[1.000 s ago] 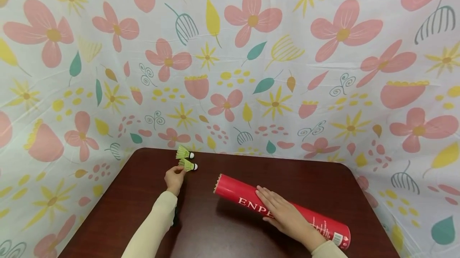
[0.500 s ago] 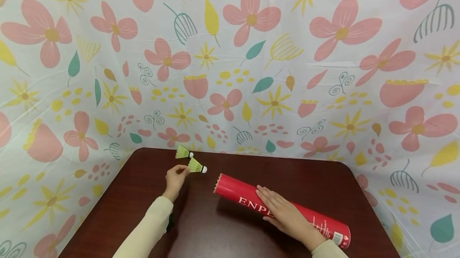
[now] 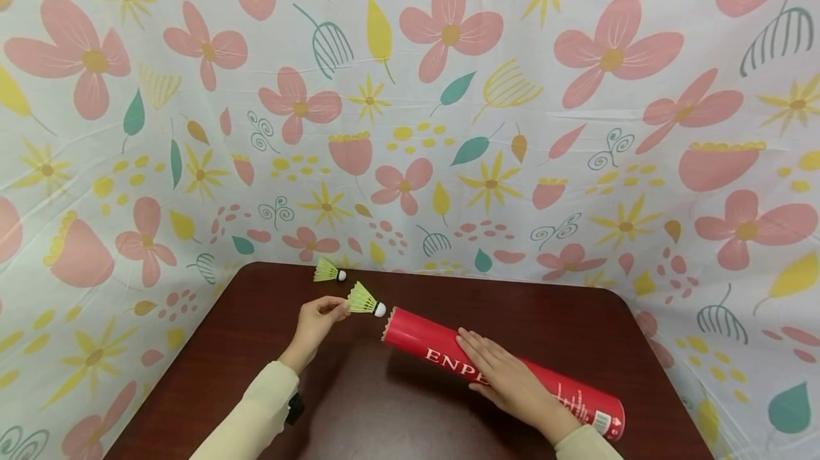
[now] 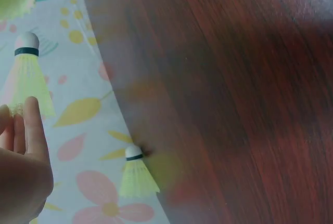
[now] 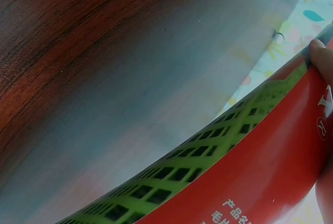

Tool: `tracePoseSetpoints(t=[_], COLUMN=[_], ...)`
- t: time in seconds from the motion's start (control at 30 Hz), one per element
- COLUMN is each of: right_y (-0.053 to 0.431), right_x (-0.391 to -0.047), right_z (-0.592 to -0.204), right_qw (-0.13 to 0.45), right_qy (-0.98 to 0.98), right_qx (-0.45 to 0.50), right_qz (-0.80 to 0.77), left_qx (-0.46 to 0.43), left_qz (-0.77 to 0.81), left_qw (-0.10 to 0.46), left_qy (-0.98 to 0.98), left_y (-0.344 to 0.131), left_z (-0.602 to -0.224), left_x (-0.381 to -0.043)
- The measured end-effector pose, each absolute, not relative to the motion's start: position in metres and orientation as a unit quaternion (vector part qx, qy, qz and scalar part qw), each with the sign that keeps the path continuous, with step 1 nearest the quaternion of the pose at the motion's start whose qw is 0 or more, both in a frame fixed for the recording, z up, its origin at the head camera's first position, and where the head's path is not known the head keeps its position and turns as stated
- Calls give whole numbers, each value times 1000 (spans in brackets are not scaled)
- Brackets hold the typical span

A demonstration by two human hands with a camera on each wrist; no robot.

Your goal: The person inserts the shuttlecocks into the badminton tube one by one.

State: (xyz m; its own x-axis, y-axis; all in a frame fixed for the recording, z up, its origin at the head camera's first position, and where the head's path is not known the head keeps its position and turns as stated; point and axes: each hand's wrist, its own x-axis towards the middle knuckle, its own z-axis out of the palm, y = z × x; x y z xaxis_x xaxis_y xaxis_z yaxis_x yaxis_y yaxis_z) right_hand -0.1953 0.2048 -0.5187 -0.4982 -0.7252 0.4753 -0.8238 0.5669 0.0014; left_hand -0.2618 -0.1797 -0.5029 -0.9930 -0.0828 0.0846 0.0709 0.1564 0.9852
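Note:
By its feathered skirt, my left hand (image 3: 315, 328) pinches a yellow shuttlecock (image 3: 362, 300). Its white cork points at the jagged open mouth of a red tube (image 3: 419, 337) lettered "ENPE…", a small gap apart. My right hand (image 3: 509, 385) grips this tube around its middle, fingers over the top and thumb on the near side. The tube slants, its mouth toward the left. In the left wrist view the held shuttlecock (image 4: 32, 78) sits just below the tube's rim (image 4: 15, 3). The right wrist view shows the tube's red and green side (image 5: 250, 167).
A second yellow shuttlecock (image 3: 327, 271) lies near the far left edge of the dark brown table (image 3: 359, 403). Behind the table hangs a white flower-patterned cloth (image 3: 410, 125).
My left hand has lifted one shuttlecock from beside the other and carried it right, close to the tube's mouth. My right hand and the tube stay in place.

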Motion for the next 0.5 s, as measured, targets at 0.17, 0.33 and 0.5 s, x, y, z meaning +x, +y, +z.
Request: tracePoseSetpoints(t=[0.17,0.33,0.5], right_y=[205,205,204], right_x=[-196,-196,-196], right_z=[-519,-517,-516], right_qw=[214,207,211], right_qy=[-861,-864,-863], right_qx=[448,445,444], right_qz=[111,112,113], left_qx=[-7,-16,-26], left_qz=[-658,-674,-687], left_qw=[45,35,26], left_qy=[-752,-738,-726], left_y=[-174,-166,-158], left_z=[-498,-497,-496], left_x=[-252,-246,-243])
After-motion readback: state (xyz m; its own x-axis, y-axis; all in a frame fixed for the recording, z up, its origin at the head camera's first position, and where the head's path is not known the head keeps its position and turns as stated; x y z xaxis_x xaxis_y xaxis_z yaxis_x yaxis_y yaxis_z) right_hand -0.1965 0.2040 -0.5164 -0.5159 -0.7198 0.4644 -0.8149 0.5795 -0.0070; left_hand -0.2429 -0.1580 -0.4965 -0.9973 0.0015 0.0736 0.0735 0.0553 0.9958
